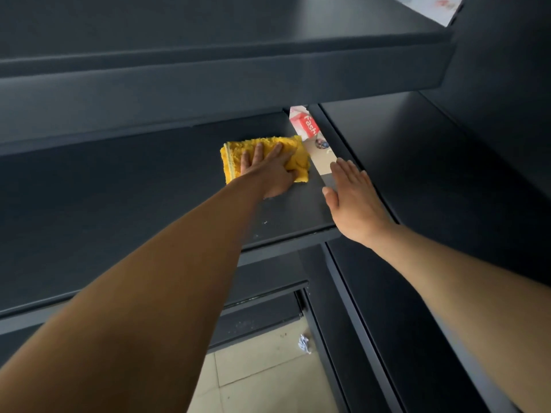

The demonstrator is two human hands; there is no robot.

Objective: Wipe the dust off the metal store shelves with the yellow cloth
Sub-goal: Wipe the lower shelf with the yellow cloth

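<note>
Nearest us, one crumpled white paper scrap (pixel 304 343) lies on the pale tiled floor (pixel 253 380) at the foot of the unit. Above it we count at least two lower dark metal shelves (pixel 259 318). The lowest of them shows pale dust.

The step in hand is the wipe of the middle dark grey metal shelf (pixel 119 210). We count two hands on it, set apart from each other. The right hand (pixel 351 198) lies flat at the shelf's right end, fingers straight and together, holding nothing. We judge that it serves as a brace. The left hand (pixel 268 172) presses with straight, spread fingers on the one fluffy yellow cloth (pixel 234 159). The cloth lies toward the shelf's rear right corner and is bunched beside the thumb.

Procedure, as we judge it:
- Keep the palm flat.
- Smooth out the bunched corner.
- Draw overlapping straight strokes from the rear toward the front lip, so that the pale specks (pixel 264 223) near the front edge are gathered rather than scattered.

Beyond the cloth, one red and white carton (pixel 304 124) shows through the gap between the bays. Farthest, one upper dark metal shelf (pixel 208 70) overhangs the work.
</note>
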